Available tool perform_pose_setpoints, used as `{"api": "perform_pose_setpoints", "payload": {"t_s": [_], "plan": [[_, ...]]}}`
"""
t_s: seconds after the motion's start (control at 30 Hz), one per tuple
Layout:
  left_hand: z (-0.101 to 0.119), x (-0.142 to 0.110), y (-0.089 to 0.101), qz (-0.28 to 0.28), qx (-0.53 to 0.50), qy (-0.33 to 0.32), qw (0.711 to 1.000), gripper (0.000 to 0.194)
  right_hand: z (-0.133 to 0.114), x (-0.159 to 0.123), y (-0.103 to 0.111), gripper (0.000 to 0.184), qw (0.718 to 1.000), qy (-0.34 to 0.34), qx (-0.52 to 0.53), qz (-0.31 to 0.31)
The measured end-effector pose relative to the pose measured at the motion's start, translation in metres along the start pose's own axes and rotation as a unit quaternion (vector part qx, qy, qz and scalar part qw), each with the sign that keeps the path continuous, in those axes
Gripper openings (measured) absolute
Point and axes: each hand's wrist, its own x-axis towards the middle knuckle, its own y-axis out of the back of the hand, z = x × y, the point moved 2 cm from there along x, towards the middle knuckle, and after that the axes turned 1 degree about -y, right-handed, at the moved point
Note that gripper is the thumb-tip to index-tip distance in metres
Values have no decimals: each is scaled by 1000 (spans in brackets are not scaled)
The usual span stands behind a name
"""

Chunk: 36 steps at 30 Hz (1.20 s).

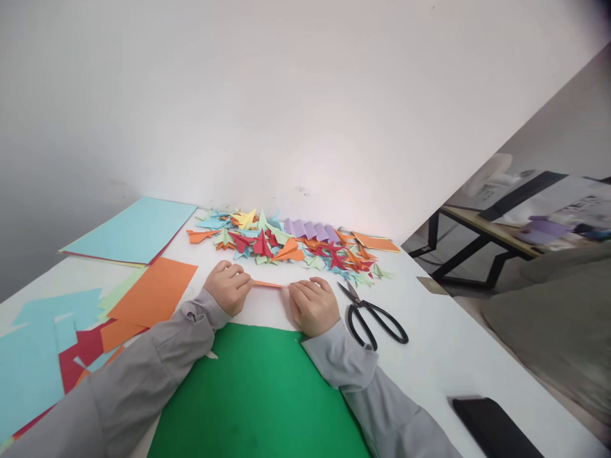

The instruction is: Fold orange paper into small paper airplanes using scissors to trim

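Between my two hands stretches a narrow folded strip of orange paper (pixel 268 284). My left hand (pixel 228 287) is closed on its left end, and my right hand (pixel 315 305) grips the right end with bent fingers. The fingertips partly hide both ends of the strip. Beneath my wrists lies a green sheet (pixel 258 388), its far edge just short of my hands. Black-handled scissors (pixel 370 312) rest with blades parted to the right of my right hand. Beyond the hands spreads a heap of small folded paper planes (pixel 261 245) in several colours.
Light blue sheets (pixel 138 229) are stacked at the back left. Orange paper (pixel 155 289) and coloured offcuts (pixel 33 356) cover the left side. A purple pleated paper (pixel 310 230) and orange paper pieces (pixel 376 242) lie by the wall. A black flat object (pixel 491 426) sits front right.
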Motion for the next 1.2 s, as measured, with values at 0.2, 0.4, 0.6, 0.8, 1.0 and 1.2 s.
{"api": "perform_pose_setpoints", "payload": {"t_s": [0.2,0.4,0.6,0.8,1.0,1.2], "plan": [[-10,-2,3,53,-19,19,998,14,15,-6,-1,17,991,-116,7,59],[5,2,-3,30,-157,-6,987,16,-1,-3,-10,24,961,-151,231,14],[-1,1,-12,16,-385,263,884,19,5,-3,-11,32,882,-309,352,-49],[-14,-4,-20,-9,-511,521,683,16,10,-2,-12,46,809,-408,419,-55],[-15,-8,-27,47,-605,620,497,27,13,-8,-19,43,746,-477,463,-35],[-15,-6,-29,38,-639,631,438,34,10,-5,-17,40,706,-522,479,-18]]}}
